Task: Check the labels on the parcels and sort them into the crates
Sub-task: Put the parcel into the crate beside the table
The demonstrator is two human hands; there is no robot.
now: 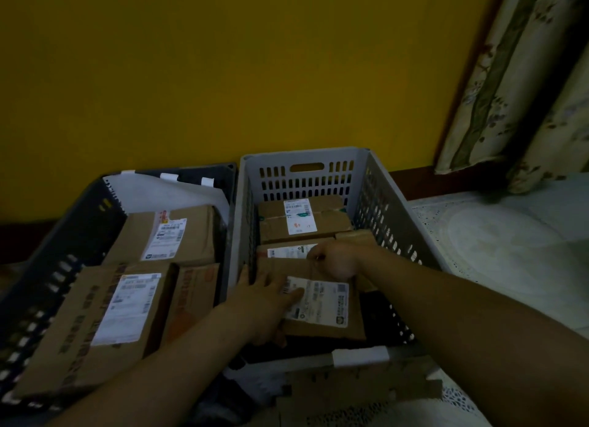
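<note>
Both of the person's hands are working inside the grey crate, which is standing against the yellow wall. The left hand is lying flat with fingers spread on the near parcel, fingertips touching its white label. The right hand is gripping that parcel's far edge, fingers curled over it. The parcel is sitting tilted in the near half of the crate. Beyond it a second labelled parcel is partly showing, and a third is lying at the crate's far end. Just left of the grey crate, a dark crate is holding more labelled boxes. A flowered curtain is hanging to the right.
</note>
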